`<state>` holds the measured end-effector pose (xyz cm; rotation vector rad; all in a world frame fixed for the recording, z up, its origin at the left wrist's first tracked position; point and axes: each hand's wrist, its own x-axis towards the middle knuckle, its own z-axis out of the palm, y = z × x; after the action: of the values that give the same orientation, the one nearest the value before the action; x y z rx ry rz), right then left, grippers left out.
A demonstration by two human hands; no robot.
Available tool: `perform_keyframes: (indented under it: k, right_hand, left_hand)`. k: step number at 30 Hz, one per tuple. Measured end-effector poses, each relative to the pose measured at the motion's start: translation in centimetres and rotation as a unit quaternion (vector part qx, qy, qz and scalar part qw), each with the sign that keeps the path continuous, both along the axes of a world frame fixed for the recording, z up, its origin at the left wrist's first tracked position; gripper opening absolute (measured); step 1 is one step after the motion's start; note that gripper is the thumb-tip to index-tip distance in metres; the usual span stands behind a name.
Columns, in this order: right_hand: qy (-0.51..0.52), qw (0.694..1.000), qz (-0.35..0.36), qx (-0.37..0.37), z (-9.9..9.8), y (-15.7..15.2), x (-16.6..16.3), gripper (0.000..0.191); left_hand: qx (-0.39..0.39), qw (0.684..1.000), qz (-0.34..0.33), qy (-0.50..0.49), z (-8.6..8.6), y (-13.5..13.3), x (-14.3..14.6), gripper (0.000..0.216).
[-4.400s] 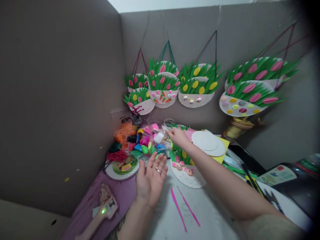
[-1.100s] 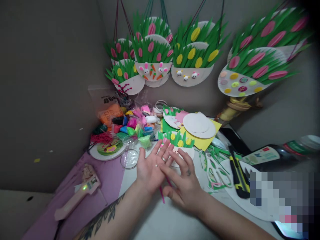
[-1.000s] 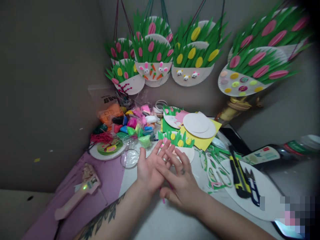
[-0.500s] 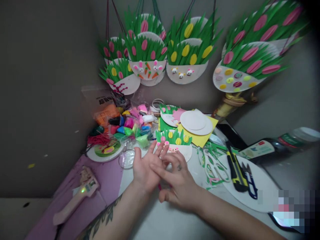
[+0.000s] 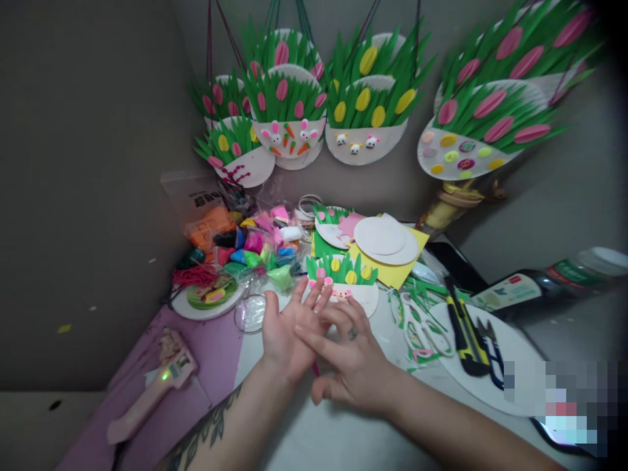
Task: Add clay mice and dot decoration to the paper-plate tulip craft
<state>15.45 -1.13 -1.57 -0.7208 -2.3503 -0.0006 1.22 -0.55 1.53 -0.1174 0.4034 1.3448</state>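
My left hand is held palm up with its fingers spread over the table. Across its palm lie the fingertips of my right hand, whose thumb stands apart. Any small thing between fingertips and palm is hidden from me. A thin magenta piece shows just under the hands. Right behind the fingers is a half paper-plate basket with green paper grass, yellow and pink paper flowers and small pink animal faces.
Bags of coloured clay are heaped at the back left. A pink glue gun lies left with its light on. White scissors, a yellow-black cutter and snips lie right, near a dark bottle. Decorated baskets hang behind.
My right fingertips have shifted slightly over my left palm. The whole view has moved a little; the things on the table stay in place.
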Motion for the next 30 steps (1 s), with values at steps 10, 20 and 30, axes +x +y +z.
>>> perform_keyframes:
  k: [10, 20, 30]
  right_hand:
    - [0.040, 0.998, -0.019, 0.052, 0.05, -0.15, -0.16, 0.070]
    - [0.025, 0.998, -0.011, 0.053, -0.10, -0.10, -0.08, 0.068]
    - [0.019, 0.999, -0.008, 0.034, -0.19, -0.18, -0.22, 0.066]
  left_hand:
    - [0.002, 1.000, -0.006, 0.001, 0.04, -0.02, 0.10, 0.067]
    - [-0.003, 1.000, -0.002, -0.002, -0.29, 0.01, 0.14, 0.064]
    - [-0.012, 1.000, -0.019, -0.010, -0.26, 0.02, 0.15, 0.066]
